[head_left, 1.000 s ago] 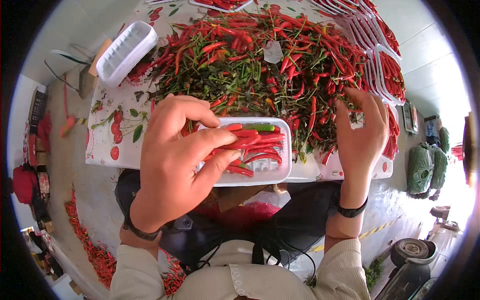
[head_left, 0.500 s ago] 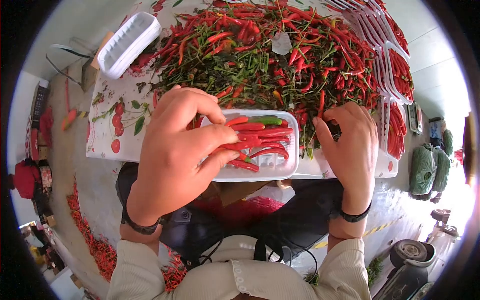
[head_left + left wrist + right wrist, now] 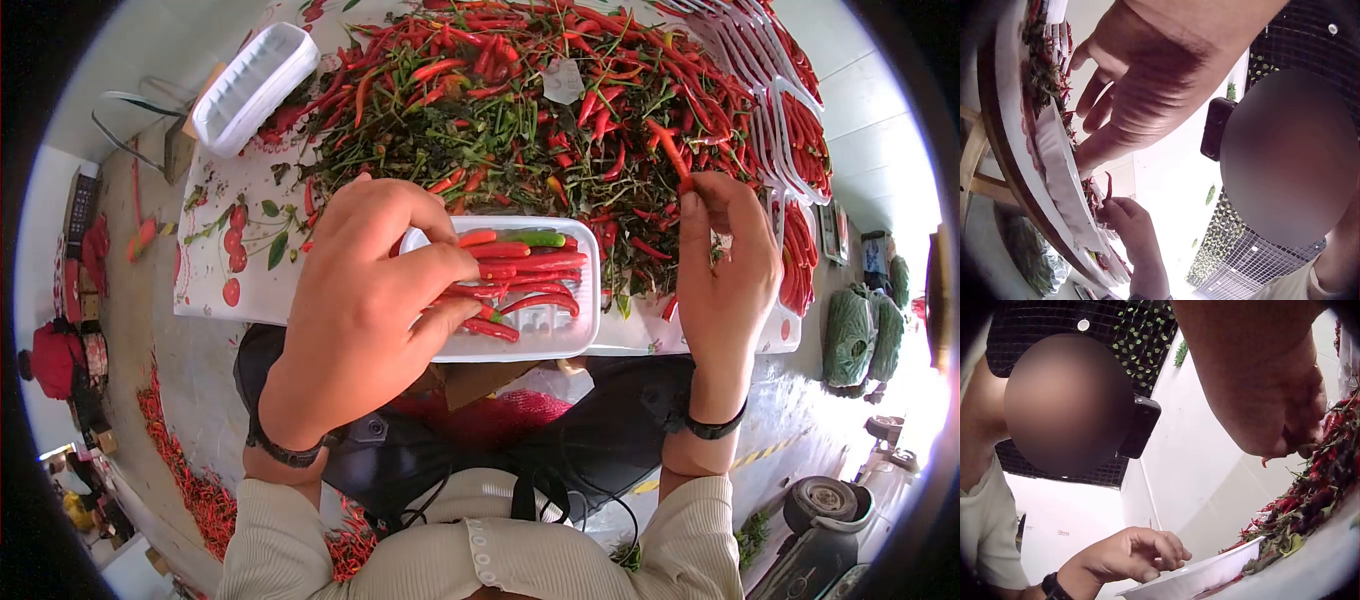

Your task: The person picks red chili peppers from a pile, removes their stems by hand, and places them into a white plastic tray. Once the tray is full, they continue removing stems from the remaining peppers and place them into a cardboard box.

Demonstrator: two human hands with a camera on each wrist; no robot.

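A white tray at the table's front edge holds red chilies and a green one. The left hand reaches over the tray's left side, its thumb and fingers pinching red chilies that lie in it. To the right of the tray, the right hand is raised at the pile's edge and pinches one red chili between thumb and fingertips. In the left wrist view that chili stands up from the right hand.
A heap of red chilies with green stems and leaves covers the table's middle. Empty stacked white trays stand at the back left. Filled trays line the right edge. More chilies lie on the floor at left.
The right hand first came down to the pile's near right edge, then rose away from the body with a red chili in its fingers. The left hand has stayed over the tray.
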